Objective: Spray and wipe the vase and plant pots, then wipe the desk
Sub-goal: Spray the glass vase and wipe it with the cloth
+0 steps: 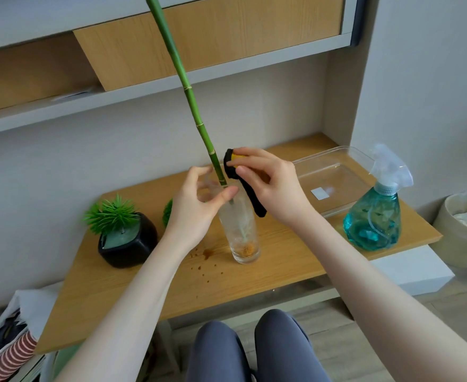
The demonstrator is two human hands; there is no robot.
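pot (129,239) black, left of the left hand, on desk (149,288) | left hand (196,201) fingers curled round rim of vase (240,230) | stem (188,91) rising between the hands | right hand (265,183) pinching cloth (250,194) at vase rim | tray (334,177) and sprayer (375,213) right of the right hand

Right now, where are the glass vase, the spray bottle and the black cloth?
glass vase (244,238): head view, lower glass wall above the base.
spray bottle (373,219): head view, blue liquid-filled body.
black cloth (255,201): head view, strip hanging below the right hand.
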